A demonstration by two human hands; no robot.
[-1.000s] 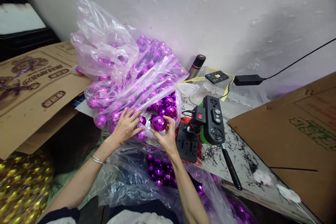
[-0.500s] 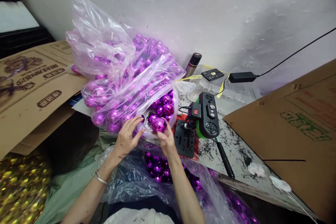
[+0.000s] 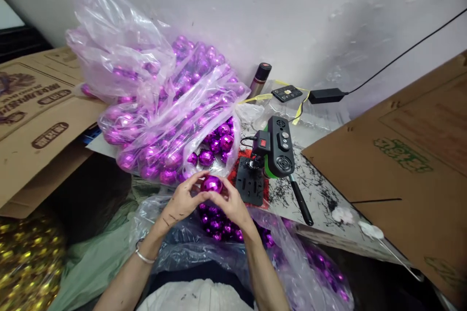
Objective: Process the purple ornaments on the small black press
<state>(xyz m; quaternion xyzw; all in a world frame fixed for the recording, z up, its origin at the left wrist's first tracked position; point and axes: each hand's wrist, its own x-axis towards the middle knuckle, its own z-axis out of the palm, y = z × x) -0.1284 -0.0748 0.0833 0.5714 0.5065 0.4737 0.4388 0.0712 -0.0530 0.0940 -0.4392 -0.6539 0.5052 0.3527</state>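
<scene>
A shiny purple faceted ball ornament [image 3: 212,184] is held between my two hands, above the edge of the table. My left hand [image 3: 185,199] grips its left side with thumb and fingers. On its right side, my right hand [image 3: 230,200] closes on the same ball. Just beyond lies the mouth of a big clear plastic bag [image 3: 146,87], with loose purple balls [image 3: 206,157] showing in the opening. Below my hands, another plastic bag [image 3: 171,248] holds more purple balls [image 3: 219,221].
Right of my hands stands a black device with a lever [image 3: 280,148] on a slotted base plate [image 3: 250,184]. Black scraps litter the table [image 3: 314,204]. Behind are a thermos [image 3: 260,79] and a power adapter [image 3: 326,95]. Cardboard boxes flank both sides [image 3: 408,165]; gold ornaments [image 3: 29,262] lie lower left.
My right hand has brought the purple ball away from the bag opening toward me. My left hand has left the bag's mouth and now grips the ball too. The view has shifted slightly.
</scene>
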